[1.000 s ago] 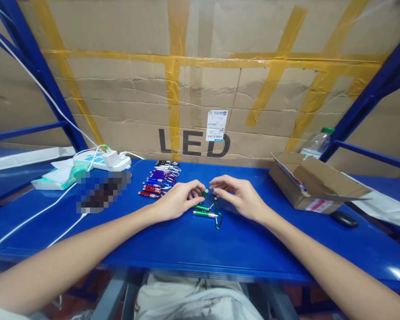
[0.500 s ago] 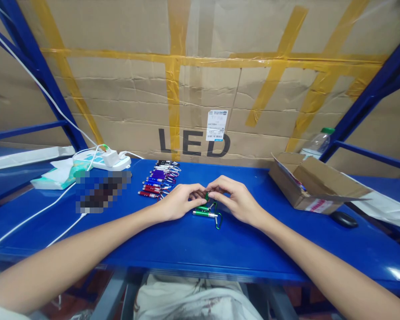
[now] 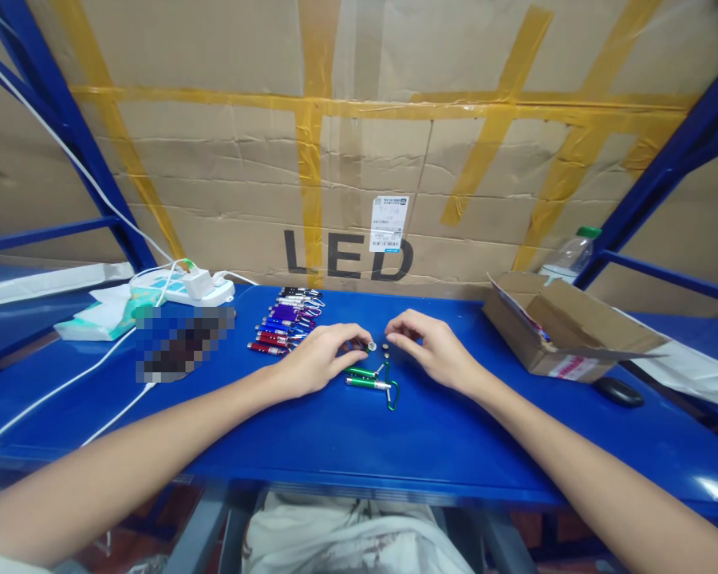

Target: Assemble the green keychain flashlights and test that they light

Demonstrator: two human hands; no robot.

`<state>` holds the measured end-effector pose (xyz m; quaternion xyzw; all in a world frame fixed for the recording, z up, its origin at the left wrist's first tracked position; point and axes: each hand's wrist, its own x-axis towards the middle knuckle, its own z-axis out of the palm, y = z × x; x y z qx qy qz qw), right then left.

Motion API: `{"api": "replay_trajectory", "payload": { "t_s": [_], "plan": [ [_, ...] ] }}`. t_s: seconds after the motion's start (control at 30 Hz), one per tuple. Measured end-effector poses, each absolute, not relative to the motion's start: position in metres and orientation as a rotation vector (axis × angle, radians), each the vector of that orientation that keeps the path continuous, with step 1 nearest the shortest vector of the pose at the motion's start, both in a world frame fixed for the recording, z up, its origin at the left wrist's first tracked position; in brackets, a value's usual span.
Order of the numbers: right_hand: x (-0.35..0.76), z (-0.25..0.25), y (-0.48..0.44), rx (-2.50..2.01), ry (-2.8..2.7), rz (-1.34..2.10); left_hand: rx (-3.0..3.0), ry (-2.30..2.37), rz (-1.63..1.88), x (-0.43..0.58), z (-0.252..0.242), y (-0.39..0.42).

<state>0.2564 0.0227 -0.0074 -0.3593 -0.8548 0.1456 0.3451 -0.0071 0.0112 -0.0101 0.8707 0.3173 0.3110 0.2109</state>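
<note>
My left hand (image 3: 321, 357) is closed, thumb and fingers pinching a small green piece with a round silver end (image 3: 372, 347), perhaps part of a keychain flashlight; the rest is hidden by the fingers. Two small coin-like silver discs (image 3: 385, 347) are just below the fingertips of my right hand (image 3: 426, 344), whose thumb and index finger are curled with a gap between them. Nearer me lies a green keychain flashlight (image 3: 364, 383) with a green carabiner (image 3: 393, 395). Another green flashlight (image 3: 362, 372) is just behind it, partly under my left fingers.
Several keychain flashlights (image 3: 272, 338) in red, blue, purple, silver and black form a column at the back. An open cardboard box (image 3: 532, 351) and black mouse (image 3: 617, 392) are at right. A power strip (image 3: 215, 293), tissue pack (image 3: 96, 325) and white cable (image 3: 53, 383) are at left.
My hands were together on a small green piece; my right hand has moved away to the right. The silver end and two small discs now show between the hands.
</note>
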Motion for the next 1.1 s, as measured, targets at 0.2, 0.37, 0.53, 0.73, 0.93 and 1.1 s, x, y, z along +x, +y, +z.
{"api": "replay_trajectory", "payload": {
  "t_s": [0.2, 0.37, 0.53, 0.73, 0.93, 1.1],
  "plan": [
    [0.267, -0.012, 0.028, -0.943, -2.533, 0.304, 2.529, 0.861, 0.885, -0.009, -0.008, 0.010],
    [0.264, -0.013, 0.026, -0.921, -2.561, 0.306, 2.529, 0.887, 0.849, -0.008, -0.008, 0.010],
    [0.262, -0.012, 0.024, -0.882, -2.564, 0.363, 2.535, 0.920, 0.826, -0.009, -0.010, 0.012],
    [0.262, -0.013, 0.024, -0.940, -2.498, 0.484, 2.497, 0.927, 0.843, -0.008, -0.012, 0.013],
    [0.263, -0.015, 0.023, -0.928, -2.434, 0.499, 2.286, 0.942, 0.813, -0.005, -0.011, 0.013],
    [0.254, -0.009, 0.016, -0.919, -2.240, 0.537, 2.127, 0.953, 0.796, -0.003, -0.015, 0.014]
  ]
}}
